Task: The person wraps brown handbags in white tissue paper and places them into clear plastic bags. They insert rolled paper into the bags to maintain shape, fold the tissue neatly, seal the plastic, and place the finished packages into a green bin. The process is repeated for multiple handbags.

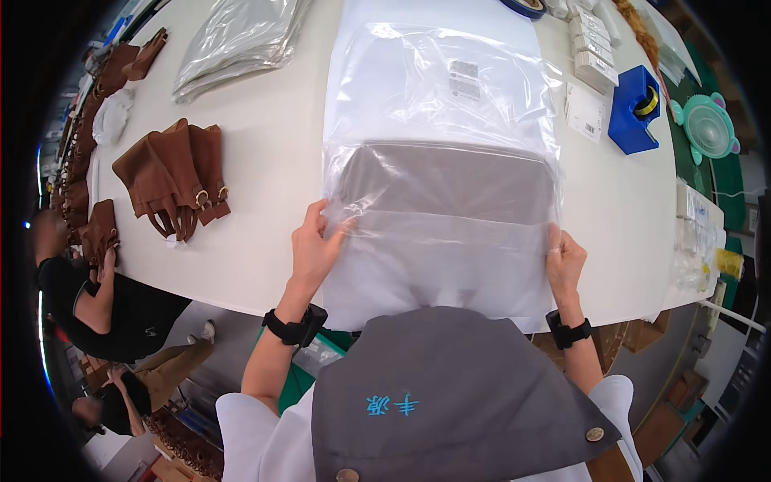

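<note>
Clear plastic bag (418,112); panel (454,183) perhaps grey-brown; blue tape dispenser (632,120).

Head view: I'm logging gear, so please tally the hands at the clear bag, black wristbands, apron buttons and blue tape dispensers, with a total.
Left hand and right hand at the clear bag: 2
Black wristbands: 2
Apron buttons: 2
Blue tape dispenser: 1
Total: 7

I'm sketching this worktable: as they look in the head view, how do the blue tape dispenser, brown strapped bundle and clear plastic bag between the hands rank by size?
Largest to smallest:
1. Clear plastic bag
2. Brown strapped bundle
3. Blue tape dispenser
</note>
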`<action>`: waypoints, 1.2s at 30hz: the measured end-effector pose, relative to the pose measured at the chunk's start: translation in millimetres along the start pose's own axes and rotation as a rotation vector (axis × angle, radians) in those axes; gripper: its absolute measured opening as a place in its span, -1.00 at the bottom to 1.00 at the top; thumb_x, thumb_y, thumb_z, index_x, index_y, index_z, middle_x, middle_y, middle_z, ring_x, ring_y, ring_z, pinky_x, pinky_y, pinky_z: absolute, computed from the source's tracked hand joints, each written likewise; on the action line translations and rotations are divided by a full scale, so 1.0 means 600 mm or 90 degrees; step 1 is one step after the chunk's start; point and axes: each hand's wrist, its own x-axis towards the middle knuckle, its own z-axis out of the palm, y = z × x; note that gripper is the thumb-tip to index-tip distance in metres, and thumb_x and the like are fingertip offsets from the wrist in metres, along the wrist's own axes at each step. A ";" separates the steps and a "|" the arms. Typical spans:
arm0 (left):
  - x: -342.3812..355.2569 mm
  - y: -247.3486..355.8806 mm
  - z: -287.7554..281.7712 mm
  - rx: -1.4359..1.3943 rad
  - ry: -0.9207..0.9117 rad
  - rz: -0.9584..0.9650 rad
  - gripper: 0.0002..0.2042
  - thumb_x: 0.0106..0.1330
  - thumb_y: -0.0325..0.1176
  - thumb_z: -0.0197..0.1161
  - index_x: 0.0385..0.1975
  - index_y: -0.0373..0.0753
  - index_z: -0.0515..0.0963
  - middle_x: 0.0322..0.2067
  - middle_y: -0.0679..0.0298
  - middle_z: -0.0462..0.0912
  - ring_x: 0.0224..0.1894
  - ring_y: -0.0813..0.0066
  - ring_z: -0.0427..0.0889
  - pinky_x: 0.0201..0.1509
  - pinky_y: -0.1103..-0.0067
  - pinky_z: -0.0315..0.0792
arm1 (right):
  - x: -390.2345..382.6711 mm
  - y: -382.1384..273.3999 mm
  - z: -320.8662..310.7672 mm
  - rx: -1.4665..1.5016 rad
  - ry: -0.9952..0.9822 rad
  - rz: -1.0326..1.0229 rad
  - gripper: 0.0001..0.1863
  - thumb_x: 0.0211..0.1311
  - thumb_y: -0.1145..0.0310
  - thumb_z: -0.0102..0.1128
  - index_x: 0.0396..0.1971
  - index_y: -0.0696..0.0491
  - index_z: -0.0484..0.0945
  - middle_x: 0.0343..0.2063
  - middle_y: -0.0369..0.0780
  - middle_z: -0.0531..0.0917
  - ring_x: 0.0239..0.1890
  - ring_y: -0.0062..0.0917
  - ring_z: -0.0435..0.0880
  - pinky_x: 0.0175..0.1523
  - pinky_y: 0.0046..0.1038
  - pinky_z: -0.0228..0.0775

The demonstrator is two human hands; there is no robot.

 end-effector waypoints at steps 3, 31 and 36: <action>-0.008 -0.022 0.003 -0.003 0.015 -0.013 -0.73 0.27 -0.35 0.09 -0.13 -0.39 0.43 -0.60 0.00 0.50 -0.55 0.27 0.56 -0.46 0.47 0.38 | -0.020 -0.003 0.002 0.054 0.029 -0.043 -0.63 0.30 0.24 -0.10 -0.64 0.18 0.29 -0.77 -0.18 0.25 -0.71 -0.47 0.18 -0.58 -0.43 0.06; -0.054 -0.015 -0.001 0.044 -0.295 0.032 -0.83 0.18 -0.45 -0.03 -0.25 -0.31 0.36 -0.56 0.05 0.57 -0.53 0.05 0.55 -0.35 0.32 0.42 | 0.120 0.051 -0.084 0.214 -0.350 0.183 -0.76 0.20 0.31 -0.03 -0.31 0.16 0.53 -0.71 -0.35 0.43 -0.73 -0.71 0.39 -0.64 -0.66 0.23; -0.034 0.031 -0.065 0.222 -0.341 0.116 -0.74 0.15 -0.23 0.13 -0.28 -0.27 0.43 -0.42 0.11 0.59 -0.34 0.13 0.57 -0.22 0.38 0.41 | 0.086 0.025 -0.087 0.201 -0.361 0.126 -0.78 0.01 0.45 0.06 -0.31 0.18 0.54 -0.69 -0.32 0.46 -0.72 -0.68 0.41 -0.62 -0.63 0.26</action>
